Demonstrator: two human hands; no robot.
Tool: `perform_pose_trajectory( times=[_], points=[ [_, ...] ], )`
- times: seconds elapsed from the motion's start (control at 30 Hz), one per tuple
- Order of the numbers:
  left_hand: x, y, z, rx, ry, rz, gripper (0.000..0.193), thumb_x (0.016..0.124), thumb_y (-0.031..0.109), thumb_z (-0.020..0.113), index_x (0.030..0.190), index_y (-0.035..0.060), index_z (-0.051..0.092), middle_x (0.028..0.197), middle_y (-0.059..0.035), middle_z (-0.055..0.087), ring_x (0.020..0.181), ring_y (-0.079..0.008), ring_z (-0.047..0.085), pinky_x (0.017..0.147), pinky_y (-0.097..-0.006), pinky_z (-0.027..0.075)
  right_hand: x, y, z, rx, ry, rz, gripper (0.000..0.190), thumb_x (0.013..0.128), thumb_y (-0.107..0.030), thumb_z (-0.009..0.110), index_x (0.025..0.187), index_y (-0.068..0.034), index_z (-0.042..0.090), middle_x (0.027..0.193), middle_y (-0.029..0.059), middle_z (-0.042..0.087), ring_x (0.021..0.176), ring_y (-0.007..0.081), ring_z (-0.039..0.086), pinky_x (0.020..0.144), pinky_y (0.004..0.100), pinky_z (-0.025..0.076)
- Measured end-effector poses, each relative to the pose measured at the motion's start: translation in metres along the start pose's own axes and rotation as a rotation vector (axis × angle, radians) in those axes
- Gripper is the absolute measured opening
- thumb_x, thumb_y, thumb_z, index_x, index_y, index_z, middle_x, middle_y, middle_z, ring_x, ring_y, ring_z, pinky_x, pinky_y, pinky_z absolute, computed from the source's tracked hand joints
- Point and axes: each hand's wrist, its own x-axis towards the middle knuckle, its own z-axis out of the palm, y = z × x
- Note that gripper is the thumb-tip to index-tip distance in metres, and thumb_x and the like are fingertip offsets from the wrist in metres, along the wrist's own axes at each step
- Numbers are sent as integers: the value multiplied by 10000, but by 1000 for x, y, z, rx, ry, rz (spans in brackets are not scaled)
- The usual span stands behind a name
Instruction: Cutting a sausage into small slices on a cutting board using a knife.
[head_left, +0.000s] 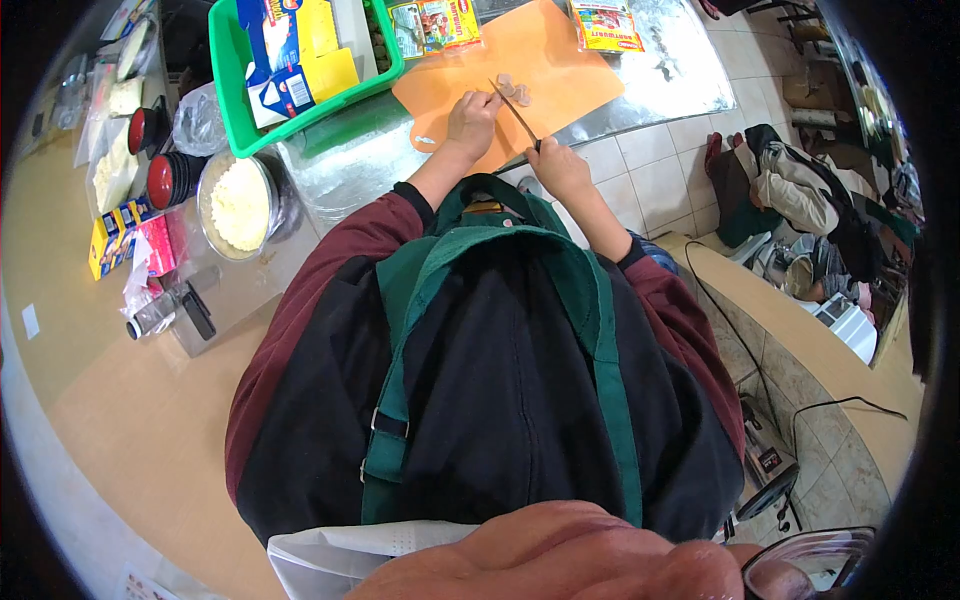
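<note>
An orange cutting board (577, 82) lies on a metal-topped table. My right hand (559, 166) grips the dark handle of a kitchen knife (517, 114), its blade pointing away to the upper left across the board. Beside the blade, my left hand (474, 120) rests on the board with curled fingers; whatever may be under them is hidden. Several thin slices of pale sausage (516, 91) lie just beyond the blade. Two bratwurst packets bearing print sit at the board's far side, one packet (439, 26) on the left and another packet (607, 26) on the right.
A green plastic basket (238, 124) with cardboard boxes stands left of the board. Further left are a bowl of shredded cheese (240, 206), stacked red-and-black bowls (171, 181), a plastic bag (201, 118) and a phone (198, 311). A curved counter (780, 322) with a cable runs at right.
</note>
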Motion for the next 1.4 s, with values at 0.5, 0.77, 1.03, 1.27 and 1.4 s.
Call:
perform_pose_trajectory(
  times=[0.5, 0.77, 1.03, 1.27, 1.4],
  points=[
    [-5, -9, -2, -93, 30, 94, 384, 691, 7, 493, 1060, 73, 576, 760, -78, 531, 747, -248, 512, 675, -355, 431, -15, 26, 36, 44, 28, -25, 277, 804, -244, 433, 822, -8, 578, 820, 189, 613, 744, 333, 608, 627, 458, 483],
    [6, 16, -28, 109, -296, -139, 301, 767, 67, 480, 1051, 149, 532, 951, -98, 490, 903, -278, 479, 735, -383, 425, -6, 12, 24, 31, 86, -25, 349, 812, -347, 492, 844, -6, 558, 767, 194, 610, 720, 345, 603, 628, 431, 483],
    [18, 11, -38, 95, -560, -235, 359, 807, 77, 447, 1136, 216, 481, 1022, -164, 450, 930, -331, 474, 765, -400, 447, -9, 20, 35, 74, 67, -41, 351, 812, -341, 502, 842, 4, 560, 786, 196, 611, 756, 339, 600, 634, 427, 484],
    [11, 10, -38, 95, -538, -176, 377, 811, 64, 431, 1159, 204, 471, 981, -172, 469, 918, -329, 484, 753, -383, 457, -9, 20, 38, 74, 75, -24, 334, 816, -326, 499, 856, 4, 531, 822, 200, 607, 785, 347, 594, 659, 435, 476],
    [10, 6, -35, 139, -544, -145, 400, 808, 58, 433, 1183, 195, 459, 976, -171, 471, 910, -321, 490, 736, -368, 464, -11, 15, 39, 134, 57, -15, 332, 817, -319, 499, 867, 9, 523, 835, 205, 604, 791, 351, 591, 667, 437, 473]
  ],
)
